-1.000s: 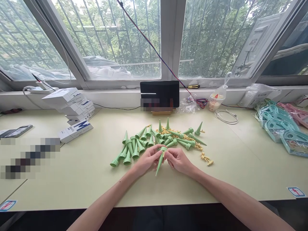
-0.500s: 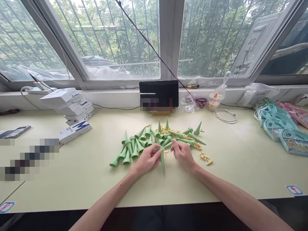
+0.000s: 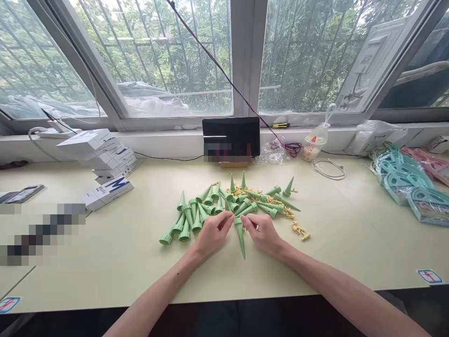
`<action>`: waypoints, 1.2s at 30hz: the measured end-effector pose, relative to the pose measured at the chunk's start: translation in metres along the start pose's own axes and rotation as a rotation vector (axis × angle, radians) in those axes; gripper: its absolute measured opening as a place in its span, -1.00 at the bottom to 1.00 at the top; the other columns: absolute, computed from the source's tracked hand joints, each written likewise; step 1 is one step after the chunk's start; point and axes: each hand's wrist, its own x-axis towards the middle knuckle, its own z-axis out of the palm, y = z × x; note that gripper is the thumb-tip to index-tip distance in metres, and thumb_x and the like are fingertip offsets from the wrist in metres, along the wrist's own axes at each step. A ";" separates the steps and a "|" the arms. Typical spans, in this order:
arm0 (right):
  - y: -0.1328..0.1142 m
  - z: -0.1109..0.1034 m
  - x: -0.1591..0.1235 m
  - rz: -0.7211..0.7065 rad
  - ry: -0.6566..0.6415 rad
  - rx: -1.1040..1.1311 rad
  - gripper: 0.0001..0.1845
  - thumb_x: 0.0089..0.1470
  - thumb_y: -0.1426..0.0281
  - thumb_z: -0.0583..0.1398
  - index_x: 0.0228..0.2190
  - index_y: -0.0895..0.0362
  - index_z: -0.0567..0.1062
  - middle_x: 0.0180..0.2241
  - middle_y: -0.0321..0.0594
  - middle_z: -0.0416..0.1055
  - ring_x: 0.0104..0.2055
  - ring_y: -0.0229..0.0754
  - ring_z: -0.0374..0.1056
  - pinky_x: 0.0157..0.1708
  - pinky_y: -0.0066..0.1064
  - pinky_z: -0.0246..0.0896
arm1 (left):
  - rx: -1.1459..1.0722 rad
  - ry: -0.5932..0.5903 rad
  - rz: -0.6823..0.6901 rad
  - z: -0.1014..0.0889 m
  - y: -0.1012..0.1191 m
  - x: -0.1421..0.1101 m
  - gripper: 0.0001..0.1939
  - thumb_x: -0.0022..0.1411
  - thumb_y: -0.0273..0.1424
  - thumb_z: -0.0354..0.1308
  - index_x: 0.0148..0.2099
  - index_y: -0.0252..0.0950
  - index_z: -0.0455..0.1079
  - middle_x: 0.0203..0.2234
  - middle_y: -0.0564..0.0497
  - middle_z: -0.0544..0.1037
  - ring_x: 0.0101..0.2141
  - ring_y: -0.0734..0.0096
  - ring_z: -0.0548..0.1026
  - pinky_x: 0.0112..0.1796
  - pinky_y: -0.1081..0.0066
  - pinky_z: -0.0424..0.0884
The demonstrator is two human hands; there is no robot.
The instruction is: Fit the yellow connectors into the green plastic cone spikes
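Observation:
My left hand [image 3: 212, 232] and my right hand [image 3: 261, 230] meet over the pale table [image 3: 122, 252], both pinching the wide top end of one green cone spike [image 3: 240, 236]. Its tip points down toward me. My right fingers also press a small yellow piece against the spike's top. Just beyond my hands lies a heap of green cone spikes [image 3: 210, 206], some standing on their bases, mixed with small yellow plastic parts [image 3: 300, 230].
A black tablet [image 3: 230, 137] leans on the window sill behind the heap. White boxes [image 3: 101, 159] are stacked at the left, with a phone [image 3: 21, 193] beyond them. Teal and pink plastic hangers [image 3: 410, 182], a white cable [image 3: 328, 169] and a bagged cup [image 3: 314, 145] sit at the right.
The spike swung from pointing down-left to pointing straight down. My right hand left it, reached to the heap, then came back to the spike's top.

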 end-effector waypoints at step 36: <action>0.058 -0.105 0.036 0.153 0.178 -0.560 -0.74 0.13 0.52 0.10 -0.36 0.16 0.60 -0.29 -0.11 0.55 -0.37 -0.14 0.39 -0.23 -0.30 0.30 | 0.036 0.025 0.097 -0.002 -0.003 0.000 -0.52 0.46 -0.16 -0.12 -0.43 -0.29 0.36 -0.67 0.11 0.30 -0.63 0.51 0.20 -0.52 0.47 0.17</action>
